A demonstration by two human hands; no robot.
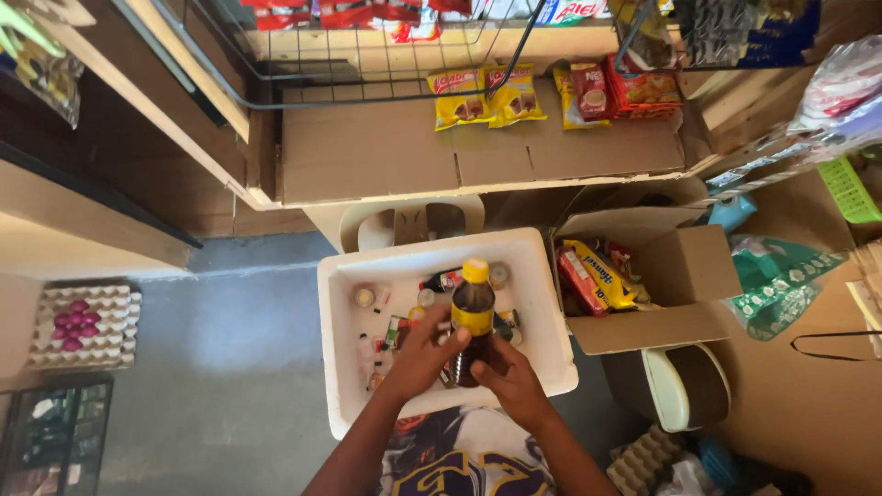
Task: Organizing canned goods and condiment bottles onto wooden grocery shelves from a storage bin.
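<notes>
From my remote view, both hands lift a small dark-brown plastic bottle with a yellow cap and yellow label band upright over a white foam box. The left hand has its grip closed around the bottle's lower left side; the right hand grasps its base from the right. Dark liquid fills it to the neck. Inside the box lie more small bottles and jars. Just right of it, an open cardboard carton holds red and yellow snack packets. A grey egg tray with purple eggs sits on the floor, well apart to the left.
</notes>
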